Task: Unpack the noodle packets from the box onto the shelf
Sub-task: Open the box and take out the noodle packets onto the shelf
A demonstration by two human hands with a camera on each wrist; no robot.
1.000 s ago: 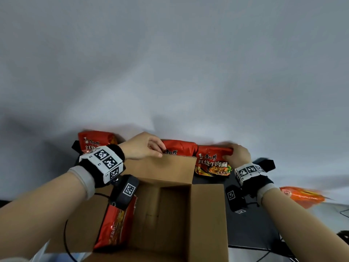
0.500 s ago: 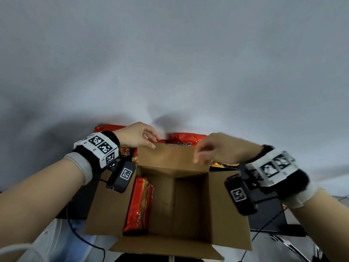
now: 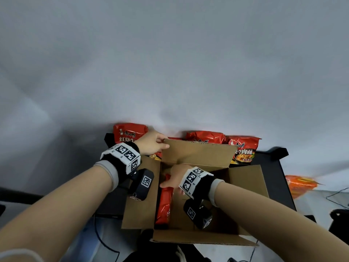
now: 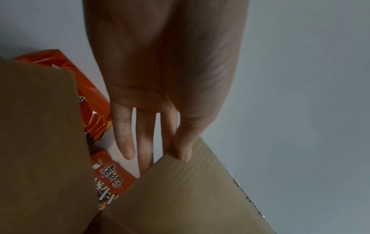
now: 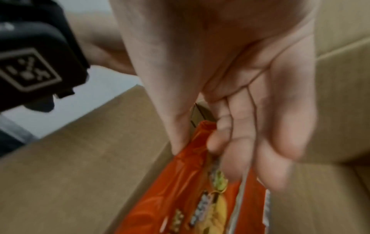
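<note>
An open cardboard box [image 3: 245,186] stands in front of the black shelf [image 3: 272,167]. Three red noodle packets [image 3: 130,132] [image 3: 205,138] [image 3: 243,150] lean against the wall behind it. My left hand [image 3: 160,143] pinches the left corner of the far flap [image 4: 190,197], thumb on top and fingers behind it. My right hand [image 3: 167,183] is down inside the box. It grips the top edge of a red packet [image 3: 164,205] standing along the left wall. In the right wrist view that packet [image 5: 180,190] sits between thumb and fingers [image 5: 220,142].
An orange packet [image 3: 300,184] lies to the right, beyond the shelf's edge. The grey wall [image 3: 170,72] rises directly behind the shelf. Black cables [image 3: 338,195] run on the pale surface at the right. The right half of the box shows bare cardboard.
My right hand left the packets on the shelf, came over the far flap and went down into the box onto the red packet. My left hand stayed at the far flap.
</note>
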